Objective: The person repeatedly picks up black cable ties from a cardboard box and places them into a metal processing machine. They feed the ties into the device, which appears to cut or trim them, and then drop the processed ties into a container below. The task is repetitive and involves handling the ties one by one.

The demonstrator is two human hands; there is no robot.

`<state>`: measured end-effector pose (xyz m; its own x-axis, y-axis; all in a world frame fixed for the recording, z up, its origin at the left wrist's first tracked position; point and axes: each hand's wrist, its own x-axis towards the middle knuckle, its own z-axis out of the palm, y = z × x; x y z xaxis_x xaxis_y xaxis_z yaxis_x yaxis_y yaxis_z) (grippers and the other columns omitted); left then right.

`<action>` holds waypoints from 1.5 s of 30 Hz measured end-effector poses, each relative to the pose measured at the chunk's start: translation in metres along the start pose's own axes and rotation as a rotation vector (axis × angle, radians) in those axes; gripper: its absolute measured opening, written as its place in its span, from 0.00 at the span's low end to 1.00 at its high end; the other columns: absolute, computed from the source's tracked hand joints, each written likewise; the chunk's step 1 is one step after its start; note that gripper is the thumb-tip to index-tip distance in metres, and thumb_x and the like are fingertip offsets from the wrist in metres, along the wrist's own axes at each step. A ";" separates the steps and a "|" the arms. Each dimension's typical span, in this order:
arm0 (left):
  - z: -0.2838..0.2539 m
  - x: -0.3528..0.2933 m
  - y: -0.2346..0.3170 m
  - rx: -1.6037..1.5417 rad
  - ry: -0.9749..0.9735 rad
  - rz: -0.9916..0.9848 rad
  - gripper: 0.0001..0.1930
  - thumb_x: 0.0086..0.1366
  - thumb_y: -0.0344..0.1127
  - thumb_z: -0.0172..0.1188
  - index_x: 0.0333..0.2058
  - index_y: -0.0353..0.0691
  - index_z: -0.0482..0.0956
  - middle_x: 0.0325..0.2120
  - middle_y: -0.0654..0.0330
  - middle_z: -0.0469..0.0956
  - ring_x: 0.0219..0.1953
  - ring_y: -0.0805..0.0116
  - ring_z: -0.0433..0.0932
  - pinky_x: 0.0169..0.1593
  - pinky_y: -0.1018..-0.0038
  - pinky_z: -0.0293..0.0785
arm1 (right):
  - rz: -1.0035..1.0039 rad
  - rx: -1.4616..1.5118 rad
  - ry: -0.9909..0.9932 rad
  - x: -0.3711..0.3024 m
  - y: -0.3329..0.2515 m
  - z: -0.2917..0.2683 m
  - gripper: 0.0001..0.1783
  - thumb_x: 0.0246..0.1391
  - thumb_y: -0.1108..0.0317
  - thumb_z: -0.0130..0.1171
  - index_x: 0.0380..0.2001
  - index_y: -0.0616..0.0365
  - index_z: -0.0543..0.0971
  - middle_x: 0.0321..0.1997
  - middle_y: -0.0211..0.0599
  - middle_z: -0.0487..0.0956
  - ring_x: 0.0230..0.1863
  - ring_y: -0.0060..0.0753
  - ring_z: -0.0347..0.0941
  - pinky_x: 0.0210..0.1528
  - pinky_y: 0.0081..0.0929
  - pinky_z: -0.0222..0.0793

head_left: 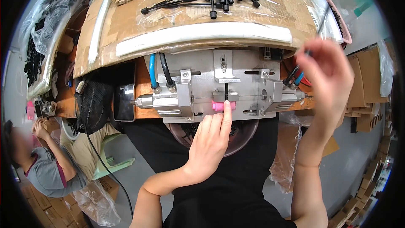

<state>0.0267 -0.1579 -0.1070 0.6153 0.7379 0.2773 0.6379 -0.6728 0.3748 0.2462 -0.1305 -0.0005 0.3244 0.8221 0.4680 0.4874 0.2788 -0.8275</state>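
Observation:
My left hand (209,141) reaches to the middle of a metal fixture (204,63). Its index finger is stretched out, with the tip at a pink block (218,106) and the lower end of a short black rod (226,89) seated upright in the holder. The other fingers are loosely bent and hold nothing visible. Raised at the right and smeared by motion, my right hand (327,74) is closed around a thin black rod with a thicker head (324,19). Part of that rod is hidden by the fingers.
Many black capped rods (213,0) lie on a cardboard box (185,17) beyond the fixture. Metal cylinders (168,101) with blue and black hoses flank it. A dark bowl (244,137) sits below its front edge. Another person (55,164) works at the far left.

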 end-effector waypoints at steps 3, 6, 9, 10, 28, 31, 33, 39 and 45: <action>-0.027 0.019 -0.008 0.008 0.132 0.040 0.32 0.54 0.26 0.61 0.60 0.31 0.68 0.33 0.56 0.68 0.36 0.63 0.69 0.41 0.71 0.70 | -0.312 -0.179 -0.159 -0.068 0.018 0.019 0.24 0.43 0.84 0.68 0.47 0.67 0.78 0.31 0.40 0.81 0.31 0.30 0.78 0.34 0.22 0.74; -0.063 0.094 -0.030 0.048 0.435 0.169 0.27 0.56 0.28 0.63 0.56 0.36 0.74 0.34 0.53 0.71 0.38 0.56 0.70 0.44 0.64 0.70 | -0.242 -0.142 -0.245 -0.124 0.029 0.046 0.34 0.42 0.85 0.68 0.56 0.71 0.73 0.28 0.40 0.78 0.26 0.35 0.76 0.29 0.26 0.72; -0.074 0.153 -0.060 0.057 0.490 0.144 0.15 0.62 0.31 0.63 0.48 0.40 0.79 0.37 0.55 0.75 0.39 0.59 0.74 0.45 0.66 0.71 | -0.214 -0.165 -0.295 -0.144 0.039 0.065 0.38 0.44 0.85 0.67 0.61 0.71 0.68 0.25 0.38 0.75 0.24 0.33 0.73 0.28 0.29 0.70; -0.076 0.164 -0.071 0.000 0.419 0.160 0.13 0.62 0.32 0.63 0.46 0.41 0.80 0.36 0.55 0.76 0.37 0.61 0.74 0.44 0.67 0.72 | -0.216 -0.145 -0.308 -0.145 0.043 0.070 0.38 0.44 0.85 0.66 0.61 0.70 0.68 0.25 0.39 0.75 0.23 0.33 0.73 0.28 0.30 0.70; -0.067 0.045 -0.029 -0.157 0.404 0.063 0.20 0.48 0.16 0.66 0.43 0.37 0.80 0.33 0.57 0.77 0.36 0.59 0.75 0.44 0.68 0.72 | -0.478 -0.770 -0.142 0.090 0.045 0.041 0.15 0.58 0.70 0.61 0.48 0.62 0.76 0.31 0.35 0.77 0.30 0.26 0.71 0.33 0.22 0.67; -0.042 0.003 -0.011 -0.263 0.218 -0.025 0.38 0.46 0.15 0.67 0.60 0.35 0.70 0.35 0.56 0.74 0.39 0.57 0.72 0.45 0.67 0.71 | -0.292 -0.764 -0.418 0.116 0.029 0.042 0.15 0.57 0.71 0.59 0.48 0.60 0.75 0.32 0.38 0.78 0.29 0.25 0.73 0.29 0.23 0.68; -0.025 -0.007 -0.006 -0.140 0.181 0.037 0.36 0.51 0.20 0.63 0.61 0.26 0.65 0.37 0.54 0.72 0.38 0.59 0.72 0.46 0.67 0.71 | -0.223 -0.763 -0.456 0.108 0.008 0.034 0.15 0.55 0.73 0.59 0.47 0.59 0.75 0.30 0.38 0.77 0.29 0.25 0.71 0.30 0.26 0.66; 0.004 -0.009 0.000 0.005 0.034 0.035 0.35 0.50 0.21 0.57 0.61 0.23 0.64 0.34 0.56 0.67 0.36 0.63 0.69 0.46 0.72 0.72 | 0.028 0.242 -0.236 0.077 0.008 -0.022 0.15 0.61 0.70 0.59 0.48 0.66 0.75 0.34 0.33 0.77 0.32 0.21 0.70 0.36 0.19 0.65; 0.006 -0.004 0.003 0.124 0.003 0.039 0.36 0.50 0.21 0.56 0.61 0.22 0.63 0.33 0.58 0.66 0.35 0.65 0.68 0.45 0.74 0.71 | -0.154 0.144 -0.033 -0.003 -0.010 -0.012 0.10 0.58 0.79 0.58 0.44 0.69 0.76 0.36 0.41 0.81 0.33 0.22 0.75 0.35 0.15 0.69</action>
<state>0.0285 -0.1631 -0.1122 0.6393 0.7112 0.2926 0.6662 -0.7022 0.2513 0.2503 -0.1416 0.0096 0.2265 0.7795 0.5841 0.4077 0.4688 -0.7836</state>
